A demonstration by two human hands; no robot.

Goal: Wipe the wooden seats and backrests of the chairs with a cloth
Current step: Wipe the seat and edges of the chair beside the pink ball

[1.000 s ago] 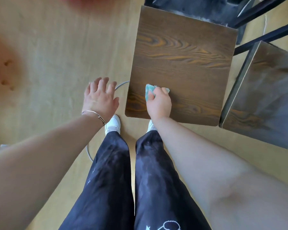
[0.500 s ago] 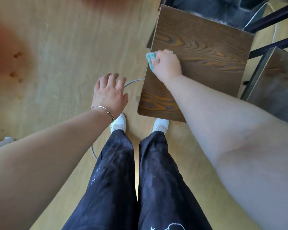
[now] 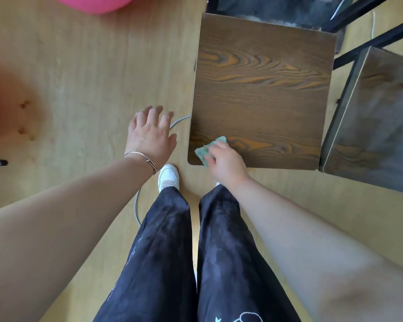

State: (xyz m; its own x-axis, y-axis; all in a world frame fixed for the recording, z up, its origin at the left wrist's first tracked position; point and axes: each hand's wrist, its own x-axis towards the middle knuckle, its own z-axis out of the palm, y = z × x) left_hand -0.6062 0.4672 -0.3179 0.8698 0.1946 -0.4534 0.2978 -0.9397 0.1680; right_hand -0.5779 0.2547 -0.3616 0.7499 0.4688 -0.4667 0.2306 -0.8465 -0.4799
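Note:
A dark brown wooden chair seat (image 3: 263, 89) with orange grain lies in front of me, seen from above. My right hand (image 3: 227, 165) grips a small teal cloth (image 3: 207, 148) and presses it on the seat's near left corner. My left hand (image 3: 150, 133), a thin bracelet on its wrist, hovers with fingers spread over the floor, left of the seat and apart from it. A second wooden seat (image 3: 377, 122) stands to the right. The backrests are not visible.
Black metal chair frame bars (image 3: 368, 45) run between the two seats at the upper right. A grey cable (image 3: 137, 205) curves on the light wooden floor by my white shoe (image 3: 169, 176). A pink round object (image 3: 96, 3) lies at the top left.
My right hand has pulled the cloth from the far left part of the seat back to its near left corner. My left hand stays spread beside the seat.

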